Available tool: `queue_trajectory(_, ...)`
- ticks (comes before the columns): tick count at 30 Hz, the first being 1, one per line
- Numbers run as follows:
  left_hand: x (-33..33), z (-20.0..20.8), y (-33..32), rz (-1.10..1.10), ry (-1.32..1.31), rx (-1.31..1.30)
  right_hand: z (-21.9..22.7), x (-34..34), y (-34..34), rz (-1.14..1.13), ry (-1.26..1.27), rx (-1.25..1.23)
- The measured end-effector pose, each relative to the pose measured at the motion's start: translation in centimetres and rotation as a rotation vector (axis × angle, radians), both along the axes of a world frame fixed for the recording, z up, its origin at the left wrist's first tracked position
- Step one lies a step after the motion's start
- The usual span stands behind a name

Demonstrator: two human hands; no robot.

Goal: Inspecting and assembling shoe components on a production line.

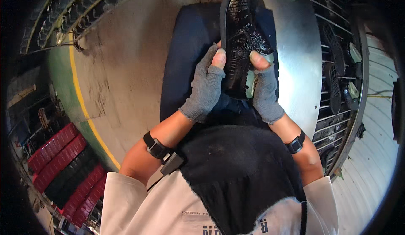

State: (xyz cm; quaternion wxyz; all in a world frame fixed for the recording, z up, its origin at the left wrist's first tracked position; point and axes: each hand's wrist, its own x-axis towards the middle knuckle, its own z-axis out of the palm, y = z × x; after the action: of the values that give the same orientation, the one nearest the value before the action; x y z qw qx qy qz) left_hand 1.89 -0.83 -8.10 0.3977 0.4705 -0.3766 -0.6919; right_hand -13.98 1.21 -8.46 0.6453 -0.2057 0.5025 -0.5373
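Note:
A glossy black shoe [241,37] with a ridged, scaly-looking upper is held over my lap, its long axis running away from me. Pale green parts [250,84] show at its near right side, perhaps a form inside it. My left hand [206,85], in a grey fingerless glove, grips the left edge with the thumb on top. From the right, my right hand [266,87], gloved alike, closes on the shoe with its thumb pressed on the upper. The other fingers of both hands are mostly hidden beneath.
A shiny metal surface [297,79] lies close on my right. Beyond it, a barred rack [333,123] carries dark soles or shoes. Stacked red and black ridged pieces [59,148] are at the lower left. Another rack [80,9] hangs into the upper left, above a yellow floor line [82,104].

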Motion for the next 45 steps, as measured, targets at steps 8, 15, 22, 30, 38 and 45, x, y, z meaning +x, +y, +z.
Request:
queue_trajectory(8, 2.0, 5.5, -0.2, -0.069, -0.045, -0.315, 5.6, 0.7, 1.7, 0.117, 0.573, -0.364)
queue_trajectory(15, 1.0, 14.8, -1.0, -0.165, 0.621, -0.077, 12.3, 0.8, 2.2, 0.068, -0.024, -0.455)
queue_trajectory(22, -1.5, 17.2, 4.5, 0.276, 0.714, -0.022, 13.1, 1.4, 4.1, -0.116, 0.85, -0.702)
queue_trajectory(30, 1.7, 14.4, 2.0, 0.044, 0.61, -0.003, 14.5, 1.4, 4.6, 0.301, -0.081, -0.207)
queue_trajectory(38, 1.5, 13.2, 2.5, -0.021, 0.819, 0.123, 13.6, 0.9, 5.7, 0.304, -0.017, -0.232)
queue_trajectory(45, 1.0, 12.7, 2.2, -0.245, 0.735, -0.008, 13.1, -2.0, 5.9, 0.299, 0.429, -0.257)
